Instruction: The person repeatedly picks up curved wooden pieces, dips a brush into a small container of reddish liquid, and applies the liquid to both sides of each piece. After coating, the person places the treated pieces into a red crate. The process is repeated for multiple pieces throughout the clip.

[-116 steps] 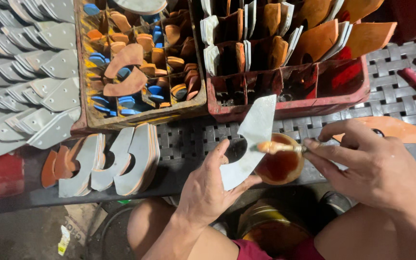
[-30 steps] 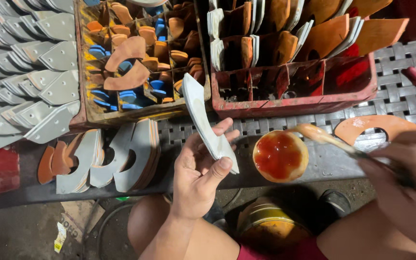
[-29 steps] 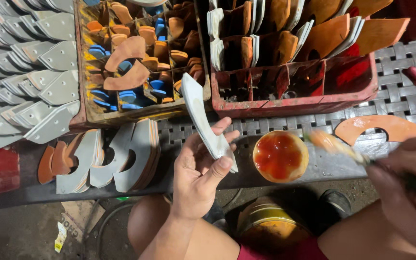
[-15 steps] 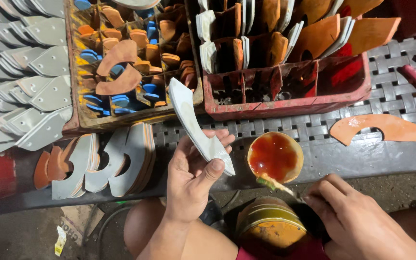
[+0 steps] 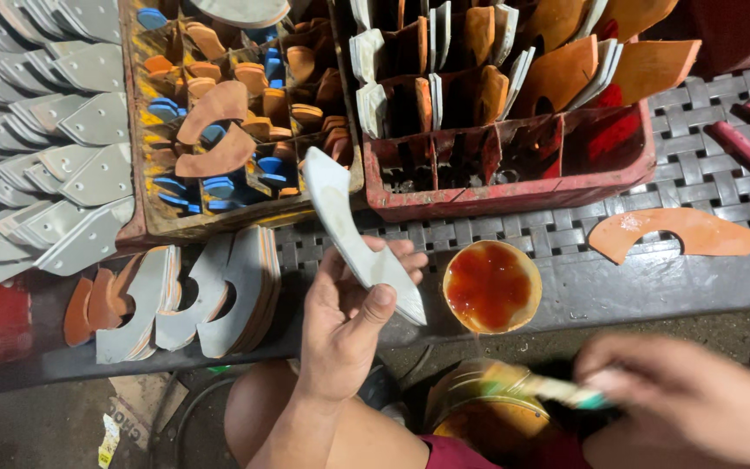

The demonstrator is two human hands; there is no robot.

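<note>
Grey curved sole piece (image 5: 353,234) being gripped edge-on in left hand (image 5: 345,326), thumb pressing lower end, above front edge of woven bench (image 5: 722,182). Right hand (image 5: 687,404) clenching around brush (image 5: 536,386), blurred, below bench's front edge. Glue bowl (image 5: 490,287) sitting just beside left hand at front edge. Orange cutout (image 5: 674,234) lying toward right edge. Red crate (image 5: 514,191) standing behind bowl.

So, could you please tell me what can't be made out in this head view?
- Right hand and brush: motion-blurred.
- Tin below the brush: contents hidden by the brush and the frame edge.
- Grey piece in the left hand: seen edge-on, its face hidden.
</note>
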